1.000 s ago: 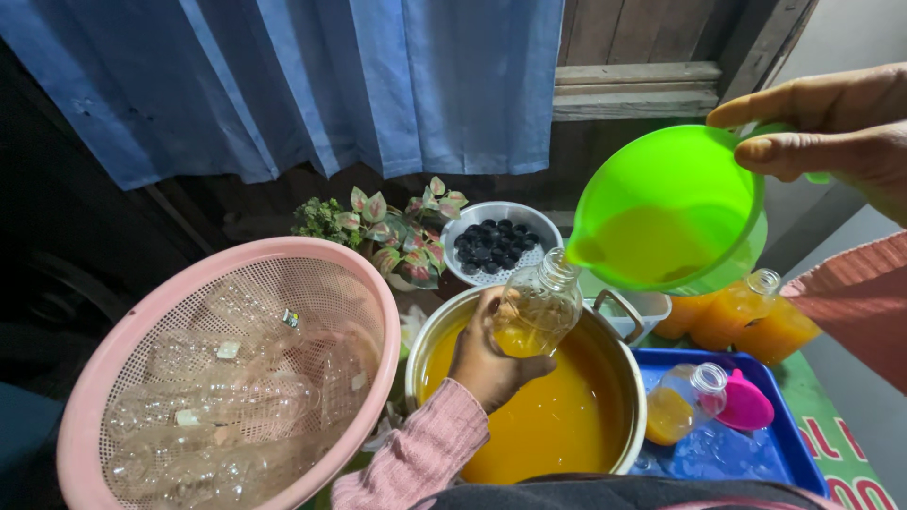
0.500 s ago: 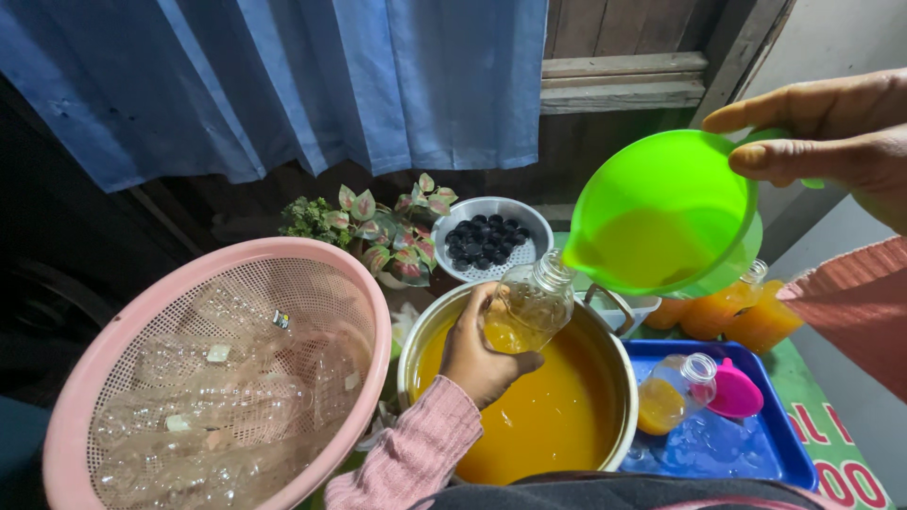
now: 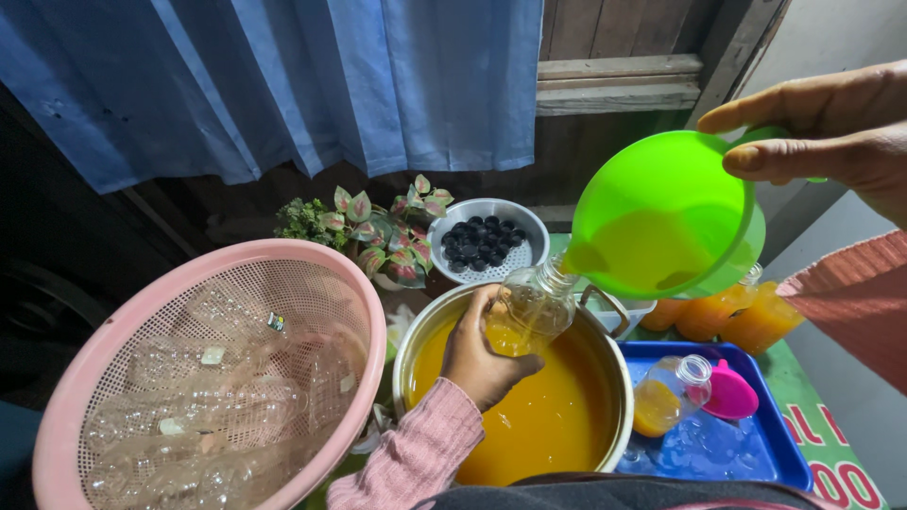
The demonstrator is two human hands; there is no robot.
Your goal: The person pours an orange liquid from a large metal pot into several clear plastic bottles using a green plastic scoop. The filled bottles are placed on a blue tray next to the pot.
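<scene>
A: Bottle (image 3: 534, 307), small and clear, tilted over a steel pot (image 3: 605, 359) of orange juice: the left hand (image 3: 484, 351) is wrapped closed around its lower half, a pink knitted sleeve (image 3: 416, 453) running back toward the camera. Orange liquid already sits in the bottle's bottom.

B: And the right hand (image 3: 822, 142)?

A: Raised at the upper right, fingers pinched on the handle of a bright green scoop (image 3: 666, 215). The scoop is tipped, its spout just above the bottle's mouth, and orange juice shows inside it.

B: What lies around the pot?

A: To the right, a blue tray (image 3: 756, 453) carries a second bottle (image 3: 666, 397) lying on its side, partly filled with juice, and a pink funnel (image 3: 729, 392) just beside it. Behind the tray stand filled bottles of juice (image 3: 732, 316), partly hidden by the scoop.

B: And on the left?

A: A large pink mesh basket (image 3: 113, 349) holds a heap of empty clear bottles (image 3: 217, 397). Beyond the pot, a white colander (image 3: 529, 222) contains dark bottle caps (image 3: 482, 244), next to a small plant with pink and green leaves (image 3: 387, 227). A blue curtain (image 3: 283, 85) hangs behind, beside wooden boards (image 3: 619, 85).
</scene>
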